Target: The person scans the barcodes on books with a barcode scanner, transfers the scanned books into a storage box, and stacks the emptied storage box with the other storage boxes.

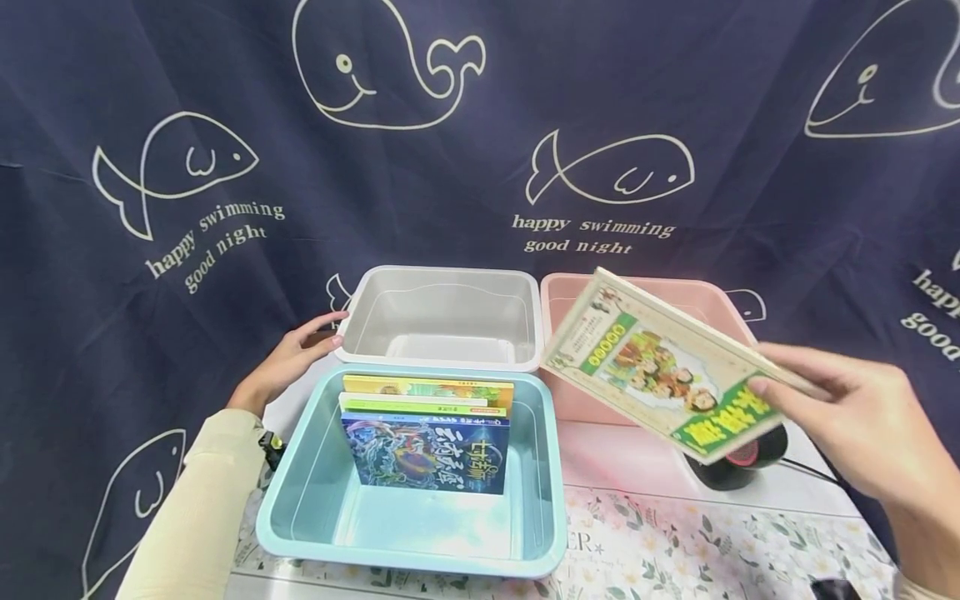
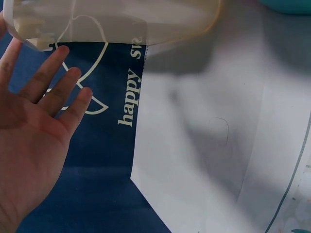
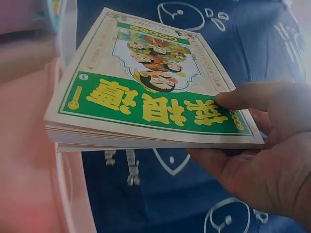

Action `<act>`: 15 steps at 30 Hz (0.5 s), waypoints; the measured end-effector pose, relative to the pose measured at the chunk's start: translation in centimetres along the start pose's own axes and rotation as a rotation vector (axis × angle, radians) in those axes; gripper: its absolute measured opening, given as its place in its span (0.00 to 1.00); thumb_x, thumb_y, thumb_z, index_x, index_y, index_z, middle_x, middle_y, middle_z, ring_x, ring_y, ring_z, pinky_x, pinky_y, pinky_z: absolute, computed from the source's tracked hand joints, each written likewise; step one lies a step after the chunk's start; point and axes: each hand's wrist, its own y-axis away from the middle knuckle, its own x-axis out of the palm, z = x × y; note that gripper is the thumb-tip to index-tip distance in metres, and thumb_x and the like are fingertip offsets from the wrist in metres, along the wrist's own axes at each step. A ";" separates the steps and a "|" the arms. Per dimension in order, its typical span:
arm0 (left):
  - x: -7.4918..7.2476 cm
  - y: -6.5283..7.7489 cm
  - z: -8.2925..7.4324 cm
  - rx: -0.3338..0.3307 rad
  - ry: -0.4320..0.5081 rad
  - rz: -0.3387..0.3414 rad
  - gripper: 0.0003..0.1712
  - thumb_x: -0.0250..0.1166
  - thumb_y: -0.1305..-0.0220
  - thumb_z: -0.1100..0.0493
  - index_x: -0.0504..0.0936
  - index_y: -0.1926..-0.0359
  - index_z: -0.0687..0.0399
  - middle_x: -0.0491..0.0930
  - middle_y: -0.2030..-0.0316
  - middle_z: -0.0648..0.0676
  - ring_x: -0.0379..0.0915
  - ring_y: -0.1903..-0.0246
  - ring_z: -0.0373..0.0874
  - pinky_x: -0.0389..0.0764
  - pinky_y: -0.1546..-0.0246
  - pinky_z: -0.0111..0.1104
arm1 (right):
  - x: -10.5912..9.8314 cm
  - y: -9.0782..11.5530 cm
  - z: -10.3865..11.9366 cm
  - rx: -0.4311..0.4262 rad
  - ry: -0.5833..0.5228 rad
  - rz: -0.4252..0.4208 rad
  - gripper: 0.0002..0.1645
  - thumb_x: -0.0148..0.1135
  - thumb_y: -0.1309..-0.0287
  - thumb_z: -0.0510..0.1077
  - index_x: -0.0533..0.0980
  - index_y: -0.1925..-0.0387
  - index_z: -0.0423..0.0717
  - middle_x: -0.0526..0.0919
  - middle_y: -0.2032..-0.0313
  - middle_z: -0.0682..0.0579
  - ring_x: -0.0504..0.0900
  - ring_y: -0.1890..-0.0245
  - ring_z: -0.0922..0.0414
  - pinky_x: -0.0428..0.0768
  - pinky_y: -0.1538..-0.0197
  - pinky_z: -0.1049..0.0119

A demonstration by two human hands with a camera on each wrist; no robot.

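My right hand (image 1: 862, 417) grips a cream-coloured book (image 1: 652, 367) with a green title band and cartoon figures on its cover. The right wrist view shows the thumb across the cover and the fingers beneath the book. Held tilted, it overlaps the pink bin (image 1: 720, 304) in the head view. At the left end of the grey bin (image 1: 442, 362), my left hand (image 1: 300, 354) has its fingers spread right at the rim. Nearer to me, the light-blue bin (image 1: 420, 562) holds several upright books, the front one a blue illustrated book (image 1: 427, 454).
A round black object (image 1: 723, 475) with a cable sits in front of the pink bin. The white table (image 1: 622, 475) carries a floral-patterned cover (image 1: 637, 550) at its front. Behind the bins hangs a dark blue curtain (image 1: 420, 200) with whale and fish drawings.
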 end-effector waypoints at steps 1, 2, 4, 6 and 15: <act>0.0 0.0 0.0 0.001 -0.001 0.001 0.37 0.60 0.23 0.43 0.59 0.20 0.40 0.64 0.24 0.64 0.62 0.26 0.65 0.58 0.27 0.70 | 0.3 -0.6 0.6 -0.018 -0.005 0.012 0.20 0.76 0.41 0.40 0.86 0.47 0.45 0.86 0.67 0.82 0.84 0.67 0.81 0.76 0.61 0.91; 0.0 0.0 0.0 0.001 -0.001 0.001 0.37 0.60 0.23 0.43 0.59 0.20 0.40 0.64 0.24 0.64 0.63 0.26 0.65 0.58 0.27 0.70 | 0.6 -1.2 1.1 -0.033 -0.006 0.024 0.19 0.76 0.41 0.40 0.86 0.47 0.44 0.87 0.68 0.81 0.85 0.67 0.80 0.76 0.61 0.90; 0.0 0.0 0.0 0.001 -0.002 0.002 0.37 0.59 0.23 0.43 0.59 0.20 0.40 0.64 0.24 0.64 0.63 0.26 0.65 0.59 0.27 0.69 | 1.2 -2.3 2.1 -0.053 -0.043 0.065 0.19 0.75 0.41 0.39 0.86 0.47 0.42 0.88 0.68 0.77 0.87 0.69 0.76 0.79 0.63 0.87; 0.0 0.0 -0.1 0.003 -0.002 0.002 0.37 0.59 0.23 0.43 0.59 0.20 0.40 0.65 0.25 0.64 0.64 0.27 0.64 0.59 0.27 0.69 | 2.0 -3.3 3.1 -0.076 -0.051 0.085 0.18 0.75 0.41 0.39 0.86 0.48 0.44 0.88 0.69 0.76 0.86 0.69 0.76 0.79 0.64 0.86; 0.0 -0.1 0.1 0.005 0.017 0.006 0.37 0.59 0.23 0.43 0.59 0.20 0.39 0.66 0.25 0.64 0.65 0.27 0.63 0.60 0.26 0.67 | 6.5 -7.6 6.9 -0.178 -0.161 0.206 0.18 0.70 0.37 0.38 0.86 0.45 0.51 0.92 0.62 0.65 0.89 0.61 0.70 0.81 0.55 0.83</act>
